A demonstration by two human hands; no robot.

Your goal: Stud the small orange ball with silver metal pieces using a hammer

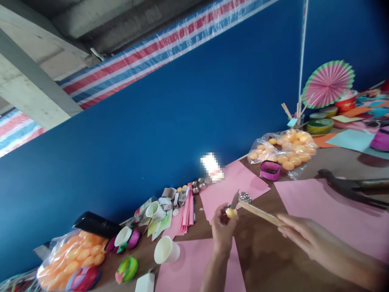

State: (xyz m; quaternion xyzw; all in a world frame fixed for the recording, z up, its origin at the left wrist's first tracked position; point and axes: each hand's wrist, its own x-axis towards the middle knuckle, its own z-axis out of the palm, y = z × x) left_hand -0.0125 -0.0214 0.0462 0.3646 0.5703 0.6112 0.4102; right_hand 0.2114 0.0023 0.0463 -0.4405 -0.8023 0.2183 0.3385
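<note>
My left hand (223, 229) is closed around a small yellow-orange ball (231, 213), shiny and partly hidden by the fingers. From beside the ball a dark pointed blade (235, 199) sticks up; how it is held cannot be made out. My right hand (300, 233) grips the near end of a flat wooden stick (261, 213), whose far tip reaches close to the blade. Whether tip and blade touch is unclear. Just beyond lies a small heap of silver beads (245, 197) at the edge of a pink paper sheet (225, 184).
Pink paper (197, 259) lies under my left forearm beside a white paper cup (166, 250). Bags of orange balls (293, 156) sit at both ends. A dark curved tool (346, 186) rests at right on another pink sheet (313, 207). Behind stands a blue wall (170, 134).
</note>
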